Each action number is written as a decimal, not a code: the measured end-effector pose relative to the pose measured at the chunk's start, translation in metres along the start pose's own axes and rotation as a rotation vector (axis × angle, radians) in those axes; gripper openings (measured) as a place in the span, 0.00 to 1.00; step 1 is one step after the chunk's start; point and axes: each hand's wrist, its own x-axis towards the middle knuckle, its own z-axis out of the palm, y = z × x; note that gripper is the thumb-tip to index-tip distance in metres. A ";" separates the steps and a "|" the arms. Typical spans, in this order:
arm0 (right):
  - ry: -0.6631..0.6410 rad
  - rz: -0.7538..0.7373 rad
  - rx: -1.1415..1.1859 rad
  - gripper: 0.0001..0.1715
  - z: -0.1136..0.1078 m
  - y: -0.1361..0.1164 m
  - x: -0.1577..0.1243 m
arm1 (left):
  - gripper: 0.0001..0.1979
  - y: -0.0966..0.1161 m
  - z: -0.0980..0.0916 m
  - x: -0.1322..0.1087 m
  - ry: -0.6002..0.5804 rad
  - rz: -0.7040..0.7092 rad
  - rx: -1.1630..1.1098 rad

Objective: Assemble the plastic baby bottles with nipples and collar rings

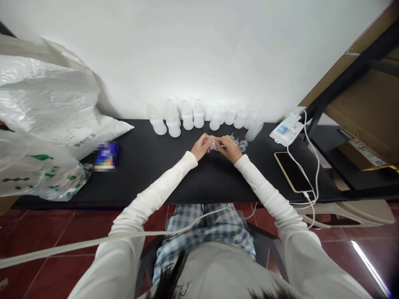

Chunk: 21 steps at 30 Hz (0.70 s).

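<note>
While both hands, left (202, 146) and right (230, 148), pinch the small clear part (213, 144), keep each grip firm above the counter (162, 166).

Small packing or assembly spot, probably in a home workroom, hard to tell. Black bench (149, 166) against a bare white wall (199, 50), row of plastic bottles (187, 118) along it, big plastic bags (46, 104), red tile floor (62, 232), phone (291, 171) charging, cardboard boxes (368, 108) on a shelf.
</note>
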 end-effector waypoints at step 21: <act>-0.301 0.531 -0.424 0.17 -0.089 0.055 0.026 | 0.21 -0.007 -0.041 -0.011 0.310 0.054 0.825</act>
